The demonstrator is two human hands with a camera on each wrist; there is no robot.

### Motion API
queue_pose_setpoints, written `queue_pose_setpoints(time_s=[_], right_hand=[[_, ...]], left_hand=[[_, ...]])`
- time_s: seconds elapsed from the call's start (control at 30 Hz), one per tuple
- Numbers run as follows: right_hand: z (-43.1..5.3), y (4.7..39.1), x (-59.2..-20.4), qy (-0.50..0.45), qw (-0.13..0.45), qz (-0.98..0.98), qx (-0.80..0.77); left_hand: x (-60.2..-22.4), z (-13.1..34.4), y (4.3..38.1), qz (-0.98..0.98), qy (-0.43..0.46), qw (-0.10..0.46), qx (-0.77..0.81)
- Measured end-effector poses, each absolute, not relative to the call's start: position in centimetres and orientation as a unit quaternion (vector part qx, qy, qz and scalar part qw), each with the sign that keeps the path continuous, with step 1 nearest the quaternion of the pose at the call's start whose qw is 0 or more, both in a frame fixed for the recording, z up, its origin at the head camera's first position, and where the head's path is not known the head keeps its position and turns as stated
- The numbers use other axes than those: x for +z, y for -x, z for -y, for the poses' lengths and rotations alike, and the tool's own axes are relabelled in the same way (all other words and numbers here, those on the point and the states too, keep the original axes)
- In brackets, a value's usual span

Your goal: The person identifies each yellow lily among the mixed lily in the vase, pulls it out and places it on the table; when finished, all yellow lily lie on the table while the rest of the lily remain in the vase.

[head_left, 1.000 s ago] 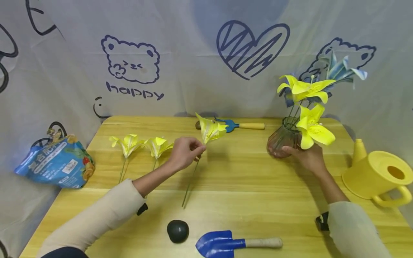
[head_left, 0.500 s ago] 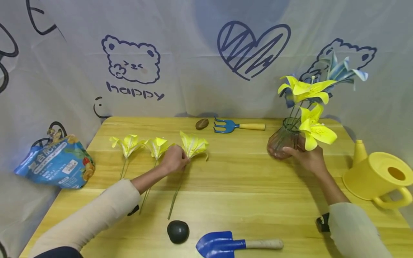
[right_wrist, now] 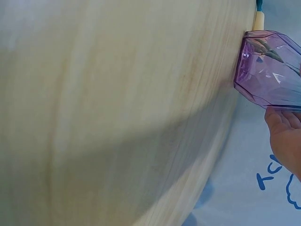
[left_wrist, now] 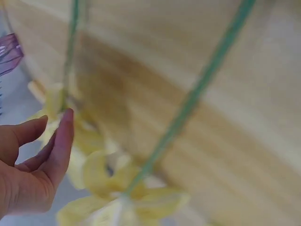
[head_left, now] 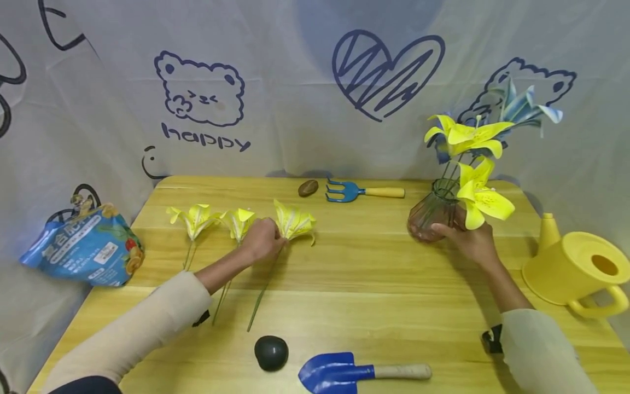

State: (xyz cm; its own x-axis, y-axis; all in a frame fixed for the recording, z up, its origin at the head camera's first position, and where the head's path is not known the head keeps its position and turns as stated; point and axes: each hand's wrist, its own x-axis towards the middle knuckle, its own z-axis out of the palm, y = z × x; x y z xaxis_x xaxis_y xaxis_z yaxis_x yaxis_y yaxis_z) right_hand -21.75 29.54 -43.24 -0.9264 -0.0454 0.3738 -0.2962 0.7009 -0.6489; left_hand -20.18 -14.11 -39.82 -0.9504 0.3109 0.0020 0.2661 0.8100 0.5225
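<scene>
Yellow lily [head_left: 295, 221] on the right end of a row of three looked to be lying on the table [head_left: 364, 273], bloom toward the back, stem angled down to the near side. The left hand [head_left: 263, 241] was right at the base of that bloom. Going by the left wrist view, thumb and fingers were apart beside the stem, not clenched, so I'd call it released, though blur hid any light contact.

Meanwhile the right hand [head_left: 470, 235] had its fingers wrapped around the vase [head_left: 425, 219], thumb in front.

What'd worry me? First, the left hand was wedged right up against the middle lily [head_left: 239, 221], so a sloppy pull away could easily drag that bloom or knock the row crooked. The forearm was also over the leftmost lily [head_left: 197, 219] and its stem, so a low sleeve might snag it.

Second, that vase looked top-heavy to me: tall stems, big heads, and a low yellow bloom [head_left: 482, 197] hanging out just above the right hand. Letting go carelessly, or catching that bloom with the wrist, could tip the whole thing.
</scene>
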Motion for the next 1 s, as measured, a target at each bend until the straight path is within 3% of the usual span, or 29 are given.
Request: queue_pose_setpoints(time_s=[0.17, 0.4, 0.57, 0.7, 0.83, 1.0], right_hand=[[-29.6, 21.6, -43.1, -0.099, 0.169, 0.906, 0.376], [-29.6, 21.5, -42.8, -0.077, 0.155, 0.912, 0.371], [-29.5, 21.5, -42.8, -0.052, 0.137, 0.919, 0.366], [-29.6, 21.6, -43.0, -0.073, 0.154, 0.914, 0.37], [-29.7, 21.8, -43.3, -0.093, 0.167, 0.91, 0.368], [-29.7, 21.7, -43.2, -0.089, 0.145, 0.921, 0.352]], left_hand=[[-37.3, 12.1, 20.7, -0.943, -0.202, -0.01, 0.262], [-34.6, 5.8, 22.6, -0.884, -0.262, -0.002, 0.388], [-34.4, -0.1, 24.0, -0.836, -0.276, -0.003, 0.474], [-34.9, -5.2, 24.3, -0.815, -0.286, -0.013, 0.504], [-35.5, -9.4, 24.2, -0.817, -0.31, -0.028, 0.485], [-35.6, -12.4, 24.4, -0.87, -0.3, -0.072, 0.384]])
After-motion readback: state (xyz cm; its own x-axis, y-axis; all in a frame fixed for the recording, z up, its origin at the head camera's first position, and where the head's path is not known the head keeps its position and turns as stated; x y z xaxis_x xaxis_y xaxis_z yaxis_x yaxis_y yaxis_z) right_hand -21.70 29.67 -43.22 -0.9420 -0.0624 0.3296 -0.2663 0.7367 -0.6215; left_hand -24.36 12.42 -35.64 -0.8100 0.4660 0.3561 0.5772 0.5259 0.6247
